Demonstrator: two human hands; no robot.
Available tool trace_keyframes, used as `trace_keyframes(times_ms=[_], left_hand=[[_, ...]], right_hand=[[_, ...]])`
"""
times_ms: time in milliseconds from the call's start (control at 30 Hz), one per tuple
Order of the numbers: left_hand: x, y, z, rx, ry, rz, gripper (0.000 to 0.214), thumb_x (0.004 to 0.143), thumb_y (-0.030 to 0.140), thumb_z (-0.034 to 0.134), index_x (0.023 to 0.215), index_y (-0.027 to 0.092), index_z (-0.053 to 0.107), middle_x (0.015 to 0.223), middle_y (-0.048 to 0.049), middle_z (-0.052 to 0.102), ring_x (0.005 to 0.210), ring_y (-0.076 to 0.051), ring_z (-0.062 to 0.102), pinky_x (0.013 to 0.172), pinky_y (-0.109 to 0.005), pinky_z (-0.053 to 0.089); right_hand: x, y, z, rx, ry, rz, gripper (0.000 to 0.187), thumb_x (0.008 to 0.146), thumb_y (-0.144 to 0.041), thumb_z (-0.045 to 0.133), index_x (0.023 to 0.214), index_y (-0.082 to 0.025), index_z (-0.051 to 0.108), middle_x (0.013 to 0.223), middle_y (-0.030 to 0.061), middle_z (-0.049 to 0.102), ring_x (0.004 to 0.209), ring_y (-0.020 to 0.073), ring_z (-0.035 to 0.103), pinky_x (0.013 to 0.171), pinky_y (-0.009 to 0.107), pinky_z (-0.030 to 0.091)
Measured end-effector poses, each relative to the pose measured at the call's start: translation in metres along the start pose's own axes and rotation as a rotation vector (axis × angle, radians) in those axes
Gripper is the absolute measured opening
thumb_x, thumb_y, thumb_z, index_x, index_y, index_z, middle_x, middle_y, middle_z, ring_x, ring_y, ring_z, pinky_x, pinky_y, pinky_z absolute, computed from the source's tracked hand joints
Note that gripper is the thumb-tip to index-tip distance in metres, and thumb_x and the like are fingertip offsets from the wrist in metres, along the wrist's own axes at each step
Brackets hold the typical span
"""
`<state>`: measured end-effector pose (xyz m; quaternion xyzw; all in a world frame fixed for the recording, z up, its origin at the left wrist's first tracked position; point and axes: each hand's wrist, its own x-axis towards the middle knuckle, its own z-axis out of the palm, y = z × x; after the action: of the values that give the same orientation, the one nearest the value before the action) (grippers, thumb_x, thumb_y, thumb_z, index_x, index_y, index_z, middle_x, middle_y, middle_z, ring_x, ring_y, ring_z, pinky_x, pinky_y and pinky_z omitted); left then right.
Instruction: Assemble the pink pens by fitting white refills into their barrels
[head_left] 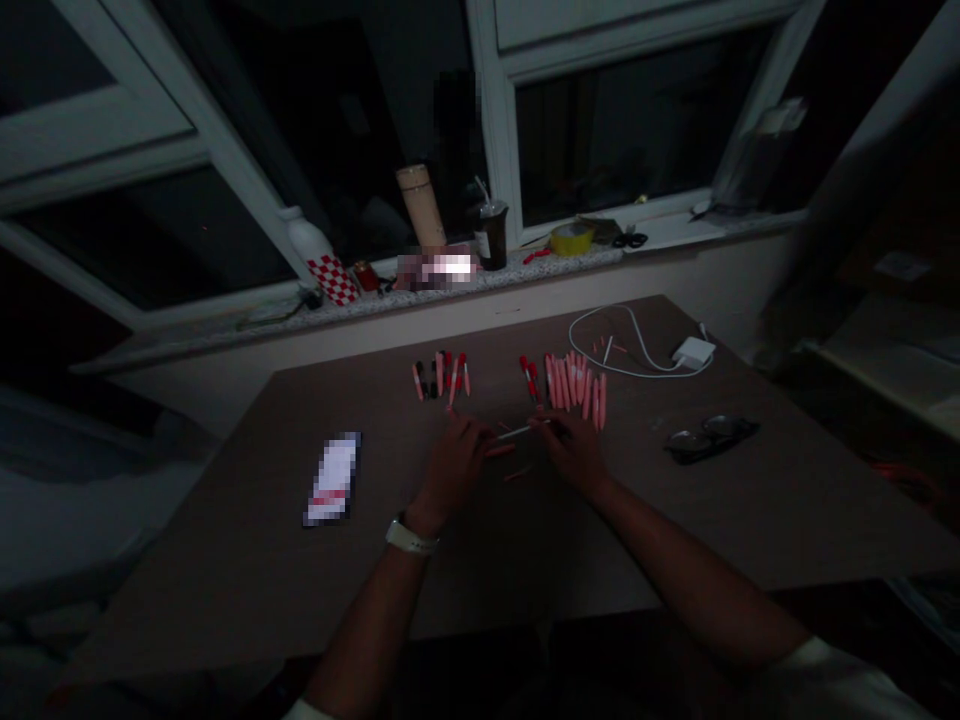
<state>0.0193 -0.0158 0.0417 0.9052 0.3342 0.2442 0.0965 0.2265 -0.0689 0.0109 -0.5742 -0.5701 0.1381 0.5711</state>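
Observation:
Between my two hands runs a thin white pen refill [514,433], held roughly level above the table. My left hand [456,460] has its fingers closed at the refill's left end, and a watch sits on that wrist. At the other end, my right hand [574,450] pinches the refill. A pink pen barrel [501,451] is just below it, close to my left fingertips. Nearer me lies a small thin pink piece [517,474]. Beyond my right hand is a row of several pink pens [574,380], with red pens [529,378] beside it. Black, red and pink pens [441,375] lie beyond my left hand.
A phone [332,480] lies on the left of the table [255,560]. Eyeglasses [711,438] and a white charger [694,352] with its looped cable are on the right. The windowsill holds a checkered bottle [322,258], a drink cup [492,235] and yellow tape [571,239].

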Motion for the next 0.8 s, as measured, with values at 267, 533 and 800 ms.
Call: trace_keyframes(times_ms=[267,533,800], left_hand=[[-0.013,-0.021,0.023,0.053,-0.154,-0.076,0.019,0.098,0.03,0.048,0.103,0.018,0.062,0.104,-0.0061,0.059,0.098,-0.019,0.057,0.087,-0.035,0.05],[-0.014,-0.021,0.027,-0.024,-0.053,-0.122,0.017,0.099,0.026,0.045,0.103,0.017,0.058,0.106,-0.0075,0.059,0.101,-0.02,0.056,0.092,-0.037,0.048],[-0.021,-0.025,0.026,-0.135,0.027,-0.156,0.017,0.099,0.027,0.043,0.109,0.017,0.054,0.104,-0.0077,0.06,0.097,-0.02,0.056,0.087,-0.035,0.047]], right_hand=[[0.012,-0.001,-0.014,-0.01,0.213,0.217,0.034,0.086,-0.05,0.059,0.078,-0.018,0.069,0.058,0.0002,0.064,0.049,0.0141,0.052,0.05,0.025,0.038],[0.01,0.001,-0.011,-0.038,0.199,0.217,0.033,0.087,-0.048,0.059,0.073,-0.018,0.066,0.062,0.0007,0.065,0.053,0.0137,0.053,0.052,0.025,0.038],[0.005,-0.001,-0.009,-0.008,0.161,0.213,0.032,0.086,-0.047,0.06,0.076,-0.017,0.068,0.062,0.0009,0.065,0.052,0.0136,0.054,0.052,0.025,0.039]])
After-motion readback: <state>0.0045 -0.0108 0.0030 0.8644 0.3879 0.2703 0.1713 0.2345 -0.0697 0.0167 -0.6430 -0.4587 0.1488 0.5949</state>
